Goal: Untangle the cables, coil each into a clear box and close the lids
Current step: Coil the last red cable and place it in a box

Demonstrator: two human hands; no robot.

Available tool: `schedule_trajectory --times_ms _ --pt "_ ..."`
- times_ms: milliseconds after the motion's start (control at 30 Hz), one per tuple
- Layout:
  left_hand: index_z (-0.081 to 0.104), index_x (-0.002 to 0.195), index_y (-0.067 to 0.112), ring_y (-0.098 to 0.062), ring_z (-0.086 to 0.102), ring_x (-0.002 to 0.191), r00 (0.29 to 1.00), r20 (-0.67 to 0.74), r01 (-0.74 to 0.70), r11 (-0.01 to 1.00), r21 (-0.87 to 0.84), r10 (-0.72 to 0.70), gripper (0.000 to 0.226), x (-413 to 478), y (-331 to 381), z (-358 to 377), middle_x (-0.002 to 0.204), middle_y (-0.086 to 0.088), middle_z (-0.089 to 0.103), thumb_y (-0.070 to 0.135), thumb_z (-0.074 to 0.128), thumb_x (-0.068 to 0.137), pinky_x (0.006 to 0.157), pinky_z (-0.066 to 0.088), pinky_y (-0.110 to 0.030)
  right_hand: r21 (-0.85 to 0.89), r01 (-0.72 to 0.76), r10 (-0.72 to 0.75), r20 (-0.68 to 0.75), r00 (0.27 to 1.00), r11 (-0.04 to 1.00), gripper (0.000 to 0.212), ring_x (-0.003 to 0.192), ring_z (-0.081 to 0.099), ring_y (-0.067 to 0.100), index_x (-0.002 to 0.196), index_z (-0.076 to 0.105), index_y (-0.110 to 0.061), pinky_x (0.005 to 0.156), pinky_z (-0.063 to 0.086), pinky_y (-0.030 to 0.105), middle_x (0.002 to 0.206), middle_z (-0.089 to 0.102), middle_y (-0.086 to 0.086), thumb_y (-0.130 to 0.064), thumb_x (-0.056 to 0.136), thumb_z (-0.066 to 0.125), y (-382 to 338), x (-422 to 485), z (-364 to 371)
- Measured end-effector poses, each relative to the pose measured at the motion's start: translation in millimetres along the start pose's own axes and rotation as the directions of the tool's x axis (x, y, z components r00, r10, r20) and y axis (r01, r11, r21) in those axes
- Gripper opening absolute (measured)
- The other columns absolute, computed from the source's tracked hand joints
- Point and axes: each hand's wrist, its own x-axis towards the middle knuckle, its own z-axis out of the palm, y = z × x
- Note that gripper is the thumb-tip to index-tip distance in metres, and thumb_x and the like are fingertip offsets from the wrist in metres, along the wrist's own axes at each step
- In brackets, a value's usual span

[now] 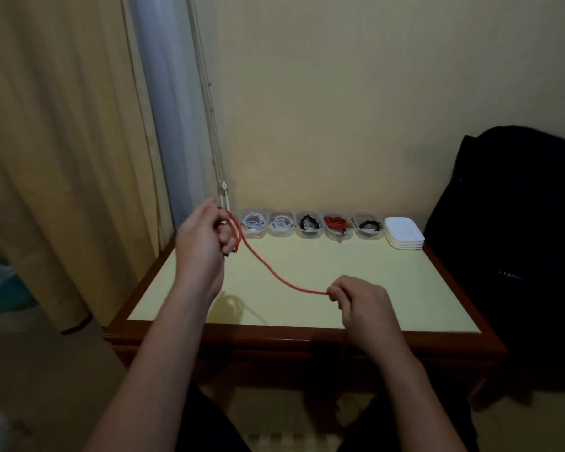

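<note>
Head view: left hand (203,243), raised above the counter (405,282), has fingers curled through loops of the red cable (274,275), apparently forming a coil. The right hand (362,305) fingers pinch the hanging span, probably feeding slack. Five clear boxes (309,223) behind hold coiled cables, unlidded. Stacked lids (403,231) sit rightmost.

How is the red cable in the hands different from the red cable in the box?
The held red cable stretches between the left hand and right hand; the boxed red cable is bunched up small. The held red cable hangs above the table; the boxed red cable sits inside a clear box at the back. Both are red.
</note>
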Motion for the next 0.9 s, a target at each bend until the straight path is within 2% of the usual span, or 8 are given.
schedule_trajectory --times_ms 100,233,333,433,600,733,833,900 --pt "0.041 0.149 0.019 -0.011 0.053 0.062 0.983 0.142 -0.169 0.875 0.453 0.117 0.042 -12.1 -13.5 5.9 0.079 0.001 0.061 0.020 0.042 0.107 0.057 0.044 -0.026 0.031 0.032 -0.034 0.075 0.997 0.999 0.032 0.062 0.049 -0.002 0.072 0.053 -0.032 0.060 0.032 0.013 0.061 0.050 -0.019 -0.021 0.102 0.057 -16.3 -1.7 3.5" --pt "0.039 0.151 0.021 -0.019 0.071 0.075 0.922 0.383 -0.301 0.728 0.616 0.058 0.044 -27.3 -31.4 7.8 0.090 -0.004 0.066 0.017 0.041 0.107 0.069 0.058 -0.032 0.195 0.001 -0.005 0.019 1.000 0.981 0.033 0.058 0.051 0.008 0.071 0.056 -0.024 0.054 0.033 0.017 0.053 0.050 -0.008 -0.027 0.103 0.053 -32.4 0.4 -4.1" --pt "0.043 0.149 0.018 -0.024 0.066 0.058 0.877 0.468 -0.221 0.775 0.592 -0.107 0.042 -36.1 -41.2 8.5 0.088 -0.004 0.066 0.016 0.042 0.107 0.056 0.054 -0.032 0.229 0.024 -0.004 -0.087 0.996 0.973 0.035 0.056 0.051 0.012 0.071 0.056 -0.024 0.052 0.031 0.018 0.051 0.049 -0.007 -0.029 0.105 0.050 -37.8 4.3 -12.1" --pt "0.049 0.143 0.012 -0.012 0.044 0.041 0.823 0.501 -0.083 0.816 0.572 -0.268 0.037 -42.4 -45.4 10.8 0.076 0.000 0.065 0.015 0.043 0.107 0.043 0.036 -0.022 0.290 0.011 0.043 -0.180 0.983 0.957 0.035 0.052 0.048 0.010 0.073 0.058 -0.022 0.048 0.030 0.018 0.050 0.048 -0.006 -0.030 0.106 0.048 -40.0 7.2 -19.2" --pt "0.058 0.132 0.000 -0.003 0.019 0.041 0.668 0.583 0.385 0.886 0.260 -0.461 0.037 -51.5 -41.7 18.7 0.065 0.002 0.034 0.019 0.045 0.104 0.040 0.011 -0.019 0.412 -0.047 0.154 -0.231 0.961 0.910 0.031 0.051 0.046 0.005 0.076 0.061 -0.023 0.049 0.033 0.017 0.054 0.052 -0.007 -0.033 0.104 0.052 -44.1 4.7 -19.2" --pt "0.060 0.132 0.000 0.000 0.015 0.041 0.643 0.617 0.461 0.873 0.159 -0.453 0.044 -52.4 -42.4 18.9 0.063 0.005 0.021 0.017 0.057 0.092 0.037 0.010 -0.016 0.460 -0.105 0.185 -0.133 0.974 0.882 0.031 0.064 0.055 0.007 0.093 0.064 -0.027 0.055 0.040 0.021 0.081 0.067 -0.008 -0.053 0.098 0.048 -48.3 2.8 -18.8" --pt "0.063 0.129 0.000 0.001 0.017 0.037 0.655 0.587 0.515 0.850 0.115 -0.476 0.043 -50.9 -44.0 21.2 0.061 0.006 0.022 0.017 0.058 0.089 0.034 0.010 -0.015 0.502 -0.098 0.139 -0.045 0.989 0.859 0.032 0.057 0.054 0.002 0.087 0.067 -0.030 0.053 0.040 0.019 0.073 0.068 -0.008 -0.052 0.099 0.047 -51.1 2.8 -19.6" --pt "0.065 0.126 0.001 -0.001 0.018 0.038 0.699 0.540 0.449 0.876 0.177 -0.468 0.039 -52.1 -44.3 24.3 0.059 0.006 0.026 0.017 0.060 0.091 0.035 0.012 -0.017 0.491 -0.078 0.117 -0.049 0.992 0.867 0.036 0.054 0.051 0.003 0.079 0.065 -0.028 0.052 0.040 0.022 0.065 0.065 -0.005 -0.053 0.098 0.047 -50.6 1.7 -17.3"
